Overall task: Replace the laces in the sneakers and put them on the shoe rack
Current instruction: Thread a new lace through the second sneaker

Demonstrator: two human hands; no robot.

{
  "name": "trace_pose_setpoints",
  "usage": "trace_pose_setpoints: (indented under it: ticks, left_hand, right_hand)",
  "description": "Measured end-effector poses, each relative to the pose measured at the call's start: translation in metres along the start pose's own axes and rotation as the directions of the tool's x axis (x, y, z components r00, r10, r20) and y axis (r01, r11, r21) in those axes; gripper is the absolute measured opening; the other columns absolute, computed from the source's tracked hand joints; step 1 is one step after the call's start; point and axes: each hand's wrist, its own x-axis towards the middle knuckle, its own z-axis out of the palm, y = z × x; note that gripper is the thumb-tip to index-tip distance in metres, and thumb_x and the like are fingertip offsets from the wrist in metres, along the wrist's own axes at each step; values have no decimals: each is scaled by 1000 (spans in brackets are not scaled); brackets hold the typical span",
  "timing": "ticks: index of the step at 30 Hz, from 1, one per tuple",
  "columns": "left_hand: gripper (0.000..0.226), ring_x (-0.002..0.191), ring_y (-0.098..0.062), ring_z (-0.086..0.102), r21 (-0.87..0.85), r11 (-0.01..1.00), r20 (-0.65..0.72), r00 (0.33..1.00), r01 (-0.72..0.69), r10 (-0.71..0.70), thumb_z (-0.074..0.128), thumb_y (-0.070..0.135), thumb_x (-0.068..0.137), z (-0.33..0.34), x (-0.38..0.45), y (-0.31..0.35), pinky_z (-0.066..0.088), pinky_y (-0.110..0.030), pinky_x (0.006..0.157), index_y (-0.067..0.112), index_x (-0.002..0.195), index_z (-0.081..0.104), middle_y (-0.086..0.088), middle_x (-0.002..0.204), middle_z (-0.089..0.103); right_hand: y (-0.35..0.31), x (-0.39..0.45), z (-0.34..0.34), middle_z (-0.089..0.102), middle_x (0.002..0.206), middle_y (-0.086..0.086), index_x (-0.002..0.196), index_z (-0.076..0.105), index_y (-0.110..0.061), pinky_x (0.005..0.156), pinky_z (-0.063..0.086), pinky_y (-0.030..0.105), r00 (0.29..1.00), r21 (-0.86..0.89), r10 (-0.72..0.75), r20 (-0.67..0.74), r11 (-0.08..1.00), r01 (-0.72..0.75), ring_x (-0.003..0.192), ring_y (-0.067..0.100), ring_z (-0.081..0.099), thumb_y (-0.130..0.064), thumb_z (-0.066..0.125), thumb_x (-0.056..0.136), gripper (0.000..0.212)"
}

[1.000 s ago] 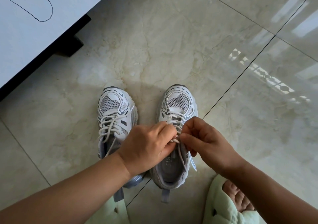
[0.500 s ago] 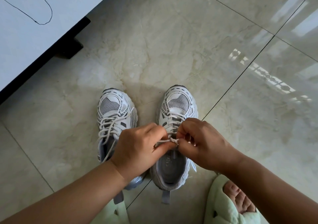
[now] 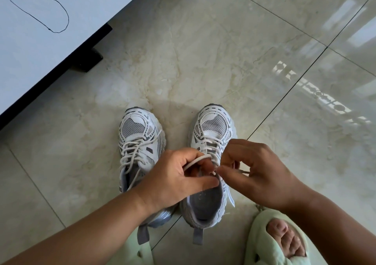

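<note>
Glossy beige marble-patterned floor (image 3: 203,51) with dark grout lines crossing it; window light is reflected along its right edge. A white cabinet (image 3: 50,46) on a black base occupies the upper left corner, with a thin black line (image 3: 61,6) looping across its surface. At the bottom edge, two pale green slippers: one (image 3: 270,242) at lower right showing toes, another (image 3: 136,250) partly visible at bottom centre.
</note>
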Motion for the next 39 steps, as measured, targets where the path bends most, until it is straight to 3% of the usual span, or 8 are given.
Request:
trace_pose_setpoints:
  ticks: [6,11,16,19,25,30,36,39]
  left_hand:
    - [7,61,0,55,52,998,7,999,-34,34,73,10,79,3,4,3,42,-15,57,15,82,70,7,65,63]
    - [11,55,-1,49,169,985,52,998,-32,23,72,11,78,0,7,4,40,-17,53,18,74,65,12,59,56]
    - [12,58,-7,54,66,997,16,999,31,-32,72,9,79,-2,10,4,44,-20,56,11,79,60,3,61,59]
    - [12,69,-12,65,-68,997,9,999,48,-47,70,6,80,-2,10,5,51,-23,64,12,90,69,0,75,70]
    - [20,77,-10,69,-136,987,21,996,89,-87,66,-3,79,-9,10,3,51,-17,70,15,85,75,-1,78,73]
    - [20,72,-11,67,-143,982,31,992,125,-122,74,-4,69,-8,11,3,49,-19,69,16,72,74,-5,73,72]
    - [27,58,-2,52,119,993,-12,1000,-26,28,72,-6,70,-3,8,5,42,-15,57,19,73,62,7,63,60]
    - [29,70,-5,55,514,793,-8,922,-327,386,67,-2,69,0,8,3,43,-15,64,19,86,56,7,78,60]
  right_hand:
    - [-8,3,4,55,67,-4,72,65,-12,55,43,23,999,38,-41,27,998,40,62,7,51,-21,62,82,14]
    - [-1,3,8,56,60,0,98,61,-15,55,44,30,988,196,155,3,969,-152,55,13,52,-16,53,83,17]
    - [2,2,11,57,59,-9,75,63,-15,52,44,22,988,142,153,-35,979,-146,53,6,51,-18,59,74,5]
    - [1,-3,12,57,64,-11,76,63,-11,57,43,15,998,93,62,-19,994,-60,59,2,53,-2,62,68,12]
    - [0,-8,14,66,80,-1,86,72,-12,62,48,29,992,-23,-114,45,993,115,72,13,63,8,64,74,25]
    - [1,-9,18,63,72,-7,80,63,-10,61,48,22,1000,100,-5,-21,995,7,66,7,59,3,60,77,14]
    - [11,3,24,50,70,-17,76,66,-18,61,36,8,988,69,140,-66,988,-136,65,-4,50,-21,53,79,13]
    - [9,6,24,43,64,-18,64,50,-33,59,33,8,989,56,137,-49,989,-134,62,-4,46,-17,53,80,24]
